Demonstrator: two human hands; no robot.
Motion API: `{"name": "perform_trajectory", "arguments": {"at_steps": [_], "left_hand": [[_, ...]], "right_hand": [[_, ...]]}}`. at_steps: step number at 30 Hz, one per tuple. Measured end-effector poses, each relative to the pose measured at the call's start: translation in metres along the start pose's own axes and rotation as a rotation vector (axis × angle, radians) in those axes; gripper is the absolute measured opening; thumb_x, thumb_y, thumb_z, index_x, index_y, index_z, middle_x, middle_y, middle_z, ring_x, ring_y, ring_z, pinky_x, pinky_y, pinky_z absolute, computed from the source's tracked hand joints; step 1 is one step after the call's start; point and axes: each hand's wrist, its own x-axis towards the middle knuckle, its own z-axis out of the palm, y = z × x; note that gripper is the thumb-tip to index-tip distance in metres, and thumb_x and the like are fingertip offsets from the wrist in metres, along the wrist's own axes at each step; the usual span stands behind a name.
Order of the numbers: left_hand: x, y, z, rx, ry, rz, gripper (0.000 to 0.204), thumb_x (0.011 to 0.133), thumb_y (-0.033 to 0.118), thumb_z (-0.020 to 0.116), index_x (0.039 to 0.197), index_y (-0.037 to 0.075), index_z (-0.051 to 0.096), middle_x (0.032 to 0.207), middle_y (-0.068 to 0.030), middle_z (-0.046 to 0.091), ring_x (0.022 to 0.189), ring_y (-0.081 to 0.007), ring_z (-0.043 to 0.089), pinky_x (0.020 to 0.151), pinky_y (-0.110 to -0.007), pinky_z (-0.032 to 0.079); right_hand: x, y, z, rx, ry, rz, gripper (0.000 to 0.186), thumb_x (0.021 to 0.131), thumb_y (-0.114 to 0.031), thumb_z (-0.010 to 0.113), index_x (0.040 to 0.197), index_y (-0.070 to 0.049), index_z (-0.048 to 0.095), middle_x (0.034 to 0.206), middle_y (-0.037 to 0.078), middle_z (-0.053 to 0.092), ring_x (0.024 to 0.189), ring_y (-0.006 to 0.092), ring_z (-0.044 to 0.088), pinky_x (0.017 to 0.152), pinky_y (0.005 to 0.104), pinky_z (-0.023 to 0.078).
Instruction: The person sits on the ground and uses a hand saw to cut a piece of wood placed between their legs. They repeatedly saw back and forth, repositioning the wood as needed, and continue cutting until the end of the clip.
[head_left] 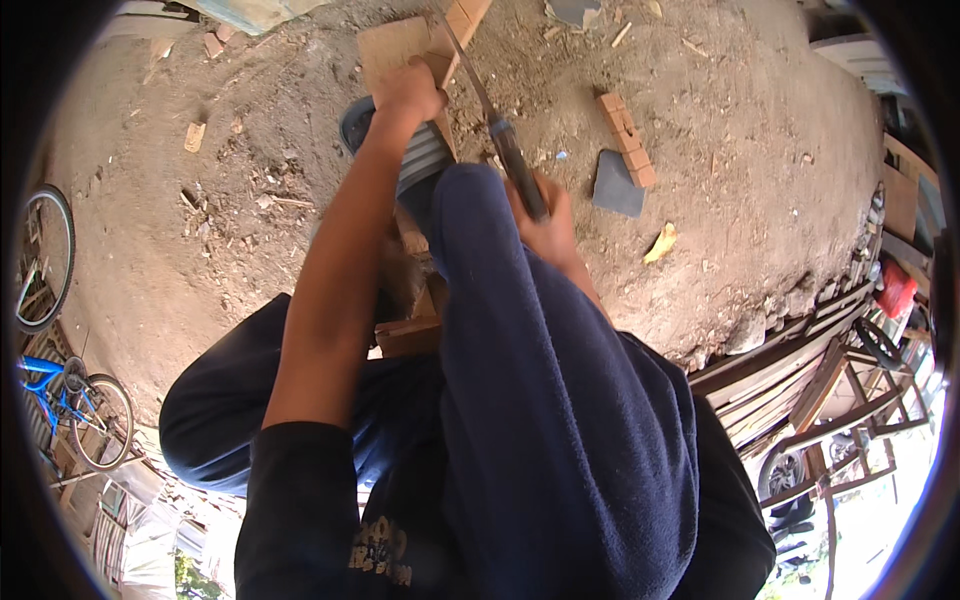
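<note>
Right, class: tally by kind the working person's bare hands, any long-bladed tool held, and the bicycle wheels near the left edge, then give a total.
Hands: 2 (left hand, right hand)
Long-bladed tool: 1
Bicycle wheels: 2 (upper wheel, lower wheel)
Total: 5

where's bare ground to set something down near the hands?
Widest: dirt right of the notched wood block and yellow scrap, only small bits on it. Also left, between bicycle wheel and wood-chip litter. Crowded: around left hand at the wood pieces, and right hand with its long-bladed tool.
</note>
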Motion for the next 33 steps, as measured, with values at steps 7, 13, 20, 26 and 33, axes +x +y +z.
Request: {"name": "perform_trajectory", "arguments": {"at_steps": [7,13,20,26,33], "left_hand": [[-0.004,0.002,0.0,0.021,-0.032,0.007,0.057,0.079,0.033,0.069,0.122,-0.001,0.052,0.112,-0.0196,0.066,0.106,-0.0333,0.063,0.088,-0.041,0.052],[-0.015,-0.012,0.004,-0.216,0.297,0.171,0.048,0.082,0.032,0.067,0.117,0.002,0.057,0.115,-0.0185,0.064,0.108,-0.0374,0.06,0.092,-0.042,0.048],[-0.113,-0.156,0.069,-0.966,0.25,-0.055,0.063,0.079,0.016,0.064,0.136,0.0,0.042,0.126,-0.0198,0.056,0.114,-0.0282,0.056,0.095,-0.038,0.044],[-0.147,-0.118,0.061,-0.818,-0.483,0.006,0.075,0.066,0.021,0.078,0.129,-0.004,0.046,0.121,-0.0189,0.059,0.107,-0.0267,0.059,0.089,-0.037,0.048],[-0.137,-0.117,0.109,-0.857,-0.28,-0.09,0.046,0.068,0.017,0.074,0.107,-0.004,0.06,0.098,-0.0212,0.067,0.095,-0.0314,0.065,0.085,-0.039,0.05]], "right_hand": [[0.0,-0.007,-0.006,0.18,-0.02,0.102,0.022,0.087,-0.017,0.061,0.078,0.003,0.059,0.066,0.014,0.058,0.059,0.0163,0.056,0.056,0.0329,0.044],[0.023,-0.009,0.003,0.093,0.013,-0.025,0.021,0.087,-0.019,0.063,0.083,0.001,0.059,0.066,0.007,0.057,0.062,0.0103,0.053,0.058,0.0309,0.044],[0.004,-0.018,-0.002,0.285,0.019,-0.09,0.017,0.084,-0.014,0.069,0.088,-0.005,0.055,0.076,0.001,0.056,0.071,0.0091,0.051,0.064,0.0263,0.043],[0.012,-0.015,-0.016,0.354,0.025,0.036,0.018,0.088,-0.019,0.066,0.086,-0.004,0.056,0.072,-0.002,0.052,0.067,0.0067,0.045,0.059,0.025,0.038],[-0.006,-0.01,-0.002,0.328,0.129,0.13,0.024,0.091,-0.024,0.064,0.082,-0.002,0.057,0.069,0.0,0.055,0.065,0.0068,0.048,0.056,0.0264,0.039]]}}
